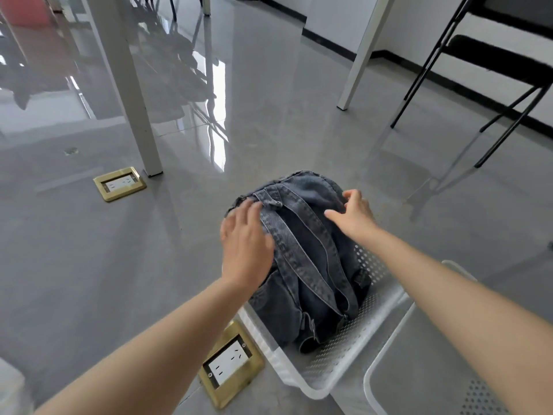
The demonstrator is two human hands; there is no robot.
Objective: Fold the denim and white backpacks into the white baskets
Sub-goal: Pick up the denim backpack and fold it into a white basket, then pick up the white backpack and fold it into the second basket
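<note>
A dark denim backpack [311, 259] lies straps-up in a white perforated basket [338, 354] on the floor, its top end sticking out over the far rim. My left hand [247, 244] rests flat on the bag's left side, fingers spread, next to the top handle. My right hand [356, 215] reaches over the bag's upper right corner, fingers curled onto the fabric and thumb out. Neither hand has closed around anything. A second white basket [386, 363] stands at the lower right, partly under my right arm. No white backpack is in view.
Two brass floor sockets are set in the grey tiles, one [119, 183] at the left and one [232, 362] beside the basket. White table legs [131, 94] [363, 52] rise behind. A black folding chair [490, 73] stands at the right.
</note>
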